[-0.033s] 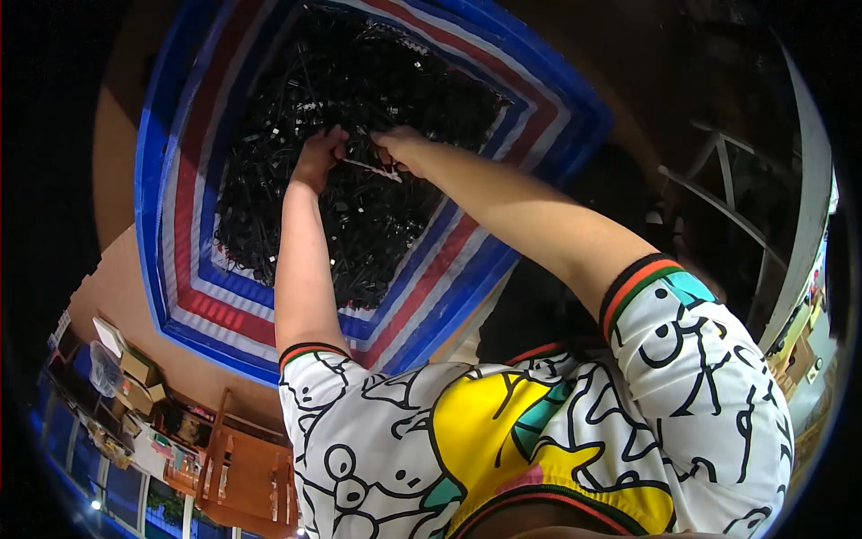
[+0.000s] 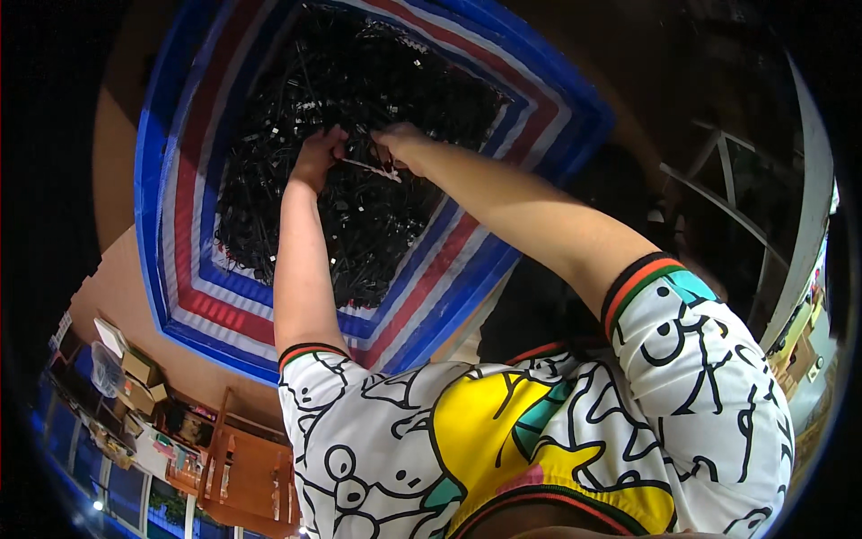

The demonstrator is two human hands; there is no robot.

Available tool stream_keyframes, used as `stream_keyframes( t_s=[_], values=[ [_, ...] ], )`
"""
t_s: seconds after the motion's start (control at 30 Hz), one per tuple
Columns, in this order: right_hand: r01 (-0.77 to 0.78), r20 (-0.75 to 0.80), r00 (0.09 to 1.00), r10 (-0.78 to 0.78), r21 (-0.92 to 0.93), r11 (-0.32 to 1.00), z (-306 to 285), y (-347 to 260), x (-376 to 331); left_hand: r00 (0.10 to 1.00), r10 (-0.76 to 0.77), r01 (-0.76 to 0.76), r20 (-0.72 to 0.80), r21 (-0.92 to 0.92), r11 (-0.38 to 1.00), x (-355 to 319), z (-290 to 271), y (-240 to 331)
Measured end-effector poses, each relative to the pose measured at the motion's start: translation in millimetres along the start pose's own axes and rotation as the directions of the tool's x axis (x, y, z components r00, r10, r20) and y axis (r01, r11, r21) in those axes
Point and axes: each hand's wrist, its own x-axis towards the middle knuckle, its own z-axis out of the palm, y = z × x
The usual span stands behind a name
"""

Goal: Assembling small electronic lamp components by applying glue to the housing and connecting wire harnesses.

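Observation:
Over a heap of tangled black cable-like strands [image 2: 359, 234] with small white ends, both my hands work close together. My left hand [image 2: 319, 154] is closed, its fingertips pinched near one end of a thin pale strip [image 2: 373, 169]. That strip slants down and right, its far end just below my right hand. My right hand [image 2: 402, 146] is curled closed a little to the right. Dark, thin pieces show under its fingers, too small and dim to name. The fingertips of both hands are partly lost in shadow.
A large bin lined with blue, white and red striped sheeting [image 2: 193, 207] surrounds the heap. At the lower left are a brown wooden chair [image 2: 247, 476] and open cardboard boxes [image 2: 139, 368]. Pale metal bars [image 2: 723, 202] stand in the dark at right.

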Motion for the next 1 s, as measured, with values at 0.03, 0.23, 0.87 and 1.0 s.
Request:
stream_keyframes(
  t_s=[0.03, 0.23, 0.87, 1.0],
  values=[
    [0.132, -0.006, 0.991, -0.133, 0.141, 0.981, 0.8, 0.3, 1.4, 1.0, 0.02, -0.019, -0.016, 0.077, 0.997, 1.8, 0.3, 2.3],
    [0.659, 0.128, 0.746, -0.653, -0.277, 0.699, 11.6, -20.4, -69.5, 0.999, -0.007, 0.011, -0.05, 0.082, 0.997, -44.6, 2.9, 4.8],
    [0.473, 0.271, 0.859, -0.434, -0.744, 0.472, -8.6, 2.3, -103.1, 0.975, -0.212, 0.216, 0.071, -0.538, 0.815, -32.6, 13.8, -28.2],
    [0.423, 0.271, 0.902, -0.336, -0.709, 0.564, -74.8, 1.5, -122.7, 0.995, 0.018, 0.036, 0.099, -0.522, 0.852, -46.6, 12.3, -6.3]
  ],
)
